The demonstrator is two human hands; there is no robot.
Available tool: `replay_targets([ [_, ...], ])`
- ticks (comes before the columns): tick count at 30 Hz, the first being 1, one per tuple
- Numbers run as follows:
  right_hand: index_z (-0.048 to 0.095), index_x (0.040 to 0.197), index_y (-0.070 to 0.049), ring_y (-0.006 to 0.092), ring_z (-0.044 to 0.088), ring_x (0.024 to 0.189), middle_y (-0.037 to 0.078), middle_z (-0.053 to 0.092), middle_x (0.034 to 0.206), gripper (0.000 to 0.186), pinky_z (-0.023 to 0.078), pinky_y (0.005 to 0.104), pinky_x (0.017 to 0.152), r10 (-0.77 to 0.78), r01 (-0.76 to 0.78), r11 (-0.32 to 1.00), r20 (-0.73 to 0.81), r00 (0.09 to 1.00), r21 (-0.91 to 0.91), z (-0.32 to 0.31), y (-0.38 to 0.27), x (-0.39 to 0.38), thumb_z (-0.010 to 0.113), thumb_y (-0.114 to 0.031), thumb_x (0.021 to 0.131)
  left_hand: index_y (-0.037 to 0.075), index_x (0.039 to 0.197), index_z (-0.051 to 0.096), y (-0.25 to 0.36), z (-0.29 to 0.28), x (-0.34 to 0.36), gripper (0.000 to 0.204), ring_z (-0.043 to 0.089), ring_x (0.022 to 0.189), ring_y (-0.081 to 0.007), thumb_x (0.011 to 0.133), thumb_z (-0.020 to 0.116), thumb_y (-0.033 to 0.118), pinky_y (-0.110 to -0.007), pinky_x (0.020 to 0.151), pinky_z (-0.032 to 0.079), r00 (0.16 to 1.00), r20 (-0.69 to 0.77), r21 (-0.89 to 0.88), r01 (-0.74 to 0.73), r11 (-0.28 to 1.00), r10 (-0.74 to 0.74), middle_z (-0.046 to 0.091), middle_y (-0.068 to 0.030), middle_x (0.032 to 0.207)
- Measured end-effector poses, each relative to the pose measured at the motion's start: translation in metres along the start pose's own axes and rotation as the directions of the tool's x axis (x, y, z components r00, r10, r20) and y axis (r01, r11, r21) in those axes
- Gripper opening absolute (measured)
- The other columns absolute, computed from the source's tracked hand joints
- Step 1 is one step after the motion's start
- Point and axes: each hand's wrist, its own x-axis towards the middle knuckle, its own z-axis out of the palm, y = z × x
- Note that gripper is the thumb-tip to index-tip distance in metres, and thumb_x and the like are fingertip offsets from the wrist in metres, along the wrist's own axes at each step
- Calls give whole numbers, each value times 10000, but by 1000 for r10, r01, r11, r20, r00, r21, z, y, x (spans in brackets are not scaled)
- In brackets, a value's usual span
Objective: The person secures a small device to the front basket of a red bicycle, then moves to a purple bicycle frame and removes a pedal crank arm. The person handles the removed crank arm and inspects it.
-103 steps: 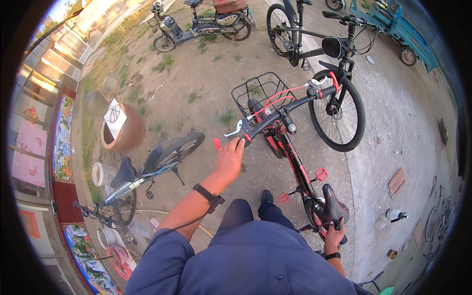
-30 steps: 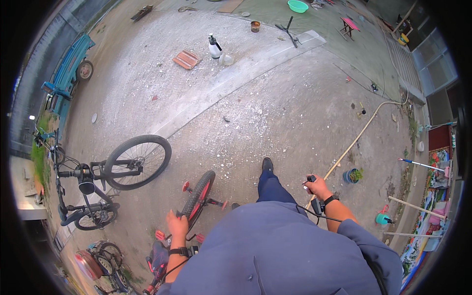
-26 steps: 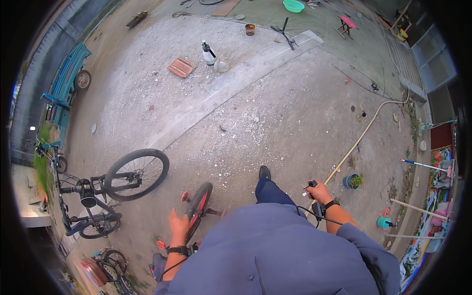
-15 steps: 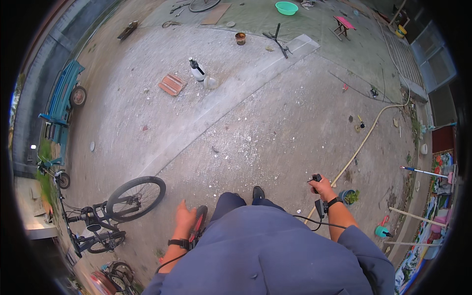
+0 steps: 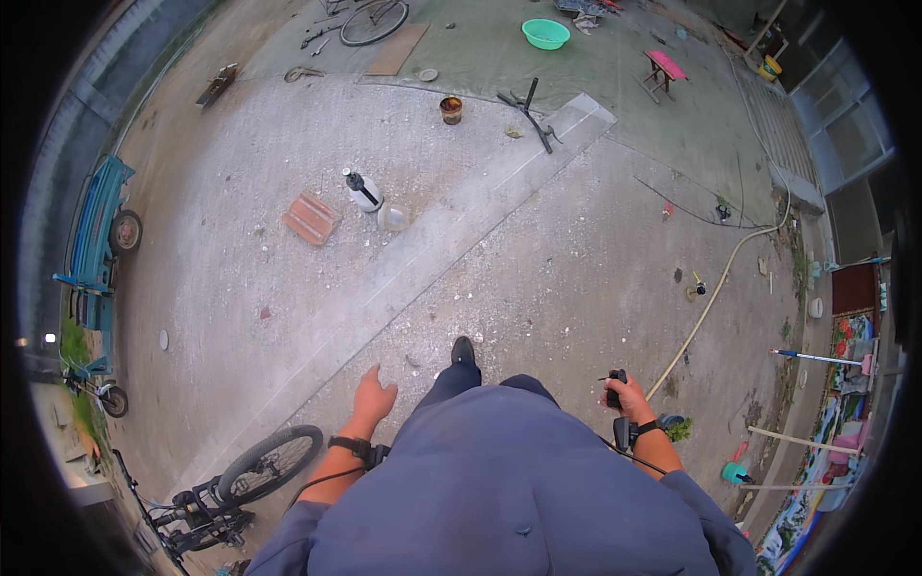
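My left hand [image 5: 374, 397] hangs in front of me at the left, its fingers partly stretched and nothing in it. Closed around a small black object [image 5: 616, 387] is my right hand [image 5: 631, 398]; the kind of object I cannot make out. Each wrist wears a black strap with a small black device and a cable. Beside my left forearm lies a bicycle [image 5: 264, 468], partly cut off by the dark rim. Farther ahead, a white and black spray bottle [image 5: 365, 195] stands between a reddish ribbed tile [image 5: 311, 220] and a pale plastic tub [image 5: 392, 218].
A pale hose [image 5: 711, 298] runs along the right. Farther off are a rusty can [image 5: 451, 110], a black handlebar [image 5: 529, 117], a green basin [image 5: 545, 35] and a pink-topped stool [image 5: 663, 72]. A blue cart [image 5: 96, 226] stands at the left wall. A potted plant [image 5: 679, 428] is by my right forearm.
I have stepped forward, so the ground things and the bicycle sit nearer and lower in view. My left hand has swung up and forward. The right hand still holds the black object.
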Motion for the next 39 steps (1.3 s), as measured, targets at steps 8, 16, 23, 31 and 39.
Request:
replay_targets([
  [8,569,1234,-69,240,672,740,118,656,921,412,588,411,688,-81,68,971,44,996,228,65,-148,56,520,-405,1000,-25,1415,440,102,-60,149,705,606,1101,-386,821,679,271,-437,950,493,996,-14,117,-87,989,89,592,-275,1228],
  [16,529,1307,-28,218,669,775,128,640,965,469,584,365,705,-268,181,932,260,928,315,117,-336,171,462,-407,1040,-21,1350,513,273,-59,259,588,647,1107,-358,880,662,301,-415,948,506,990,67,-43,-119,992,122,631,-261,1217],
  [23,591,1245,-33,129,597,755,42,628,958,370,505,274,666,-448,532,847,519,728,-16,174,-523,226,539,-304,998,-10,1154,610,552,-85,309,302,671,941,-166,1028,535,254,-310,825,528,759,378,-458,-344,820,530,689,-98,976],
  [31,564,1255,-14,93,579,719,35,626,910,346,502,264,654,-599,680,733,503,623,29,177,-641,263,580,-226,982,30,1062,594,723,-85,381,280,650,822,-129,1066,440,265,-281,717,522,521,537,-643,-256,722,664,651,-51,899],
  [39,564,1242,-5,89,560,691,33,602,830,404,473,234,605,-714,730,681,267,647,55,137,-754,342,569,-322,992,25,1077,581,863,-59,497,324,629,788,-109,1072,408,298,-254,644,499,223,612,-748,-147,647,759,628,-47,925],
])
